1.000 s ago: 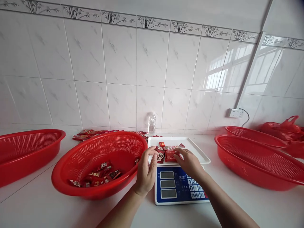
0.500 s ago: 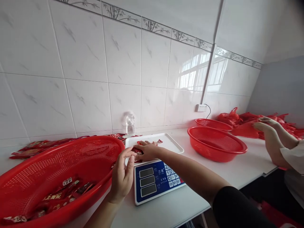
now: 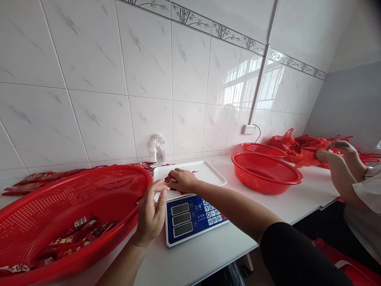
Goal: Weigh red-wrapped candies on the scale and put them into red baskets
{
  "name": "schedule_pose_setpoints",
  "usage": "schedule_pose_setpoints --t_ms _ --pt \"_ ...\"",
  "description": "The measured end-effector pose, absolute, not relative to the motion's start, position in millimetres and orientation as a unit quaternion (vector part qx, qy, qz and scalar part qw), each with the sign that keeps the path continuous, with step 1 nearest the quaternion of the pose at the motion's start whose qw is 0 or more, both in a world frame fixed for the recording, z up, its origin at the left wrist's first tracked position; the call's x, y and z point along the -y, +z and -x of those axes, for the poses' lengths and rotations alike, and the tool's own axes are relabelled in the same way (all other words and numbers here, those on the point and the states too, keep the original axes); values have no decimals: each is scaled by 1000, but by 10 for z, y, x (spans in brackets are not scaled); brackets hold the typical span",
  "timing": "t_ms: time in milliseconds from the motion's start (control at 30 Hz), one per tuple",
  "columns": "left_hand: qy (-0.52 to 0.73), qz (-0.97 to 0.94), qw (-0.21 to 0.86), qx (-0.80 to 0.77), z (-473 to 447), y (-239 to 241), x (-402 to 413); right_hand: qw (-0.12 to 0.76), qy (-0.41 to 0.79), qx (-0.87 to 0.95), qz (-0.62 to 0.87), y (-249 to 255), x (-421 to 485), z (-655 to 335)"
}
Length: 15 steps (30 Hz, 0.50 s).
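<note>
My right hand (image 3: 183,179) lies on the white tray (image 3: 208,172) of a blue electronic scale (image 3: 190,217), its fingers curled over a small heap of red candy packets (image 3: 171,180). Beside the tray's left edge my left hand (image 3: 151,212) is raised, fingers straight and together, palm toward the packets, holding nothing that I can see. A big red plastic basket (image 3: 65,222) sits at my left with several red candy packets (image 3: 74,234) in its bottom.
A water bottle (image 3: 160,150) stands against the tiled wall behind the tray. More red packets (image 3: 38,180) lie along the wall at left. Two red baskets (image 3: 264,172) sit to the right. Another person's hands (image 3: 336,153) work at red plastic bags (image 3: 300,145) at far right.
The view has swung right, bringing the other person and the red bags into sight. My right hand has closed tighter over the packets on the tray; my left hand stays alongside.
</note>
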<state>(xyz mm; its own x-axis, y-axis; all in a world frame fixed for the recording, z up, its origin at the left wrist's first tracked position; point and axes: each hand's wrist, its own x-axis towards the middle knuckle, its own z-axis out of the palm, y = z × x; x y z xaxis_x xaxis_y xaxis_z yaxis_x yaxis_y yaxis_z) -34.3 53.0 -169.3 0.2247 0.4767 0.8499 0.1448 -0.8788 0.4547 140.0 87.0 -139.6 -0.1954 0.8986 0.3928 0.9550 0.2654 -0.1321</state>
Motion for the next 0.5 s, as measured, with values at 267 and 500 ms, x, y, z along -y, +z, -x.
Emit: schedule_pose_setpoints --t_ms 267,500 --pt "591 -766 154 -200 360 -1685 -477 299 -113 718 618 -1325 -917 -1485" --pt "587 -769 152 -202 375 -1708 -477 401 -168 630 643 -990 -891 -1998"
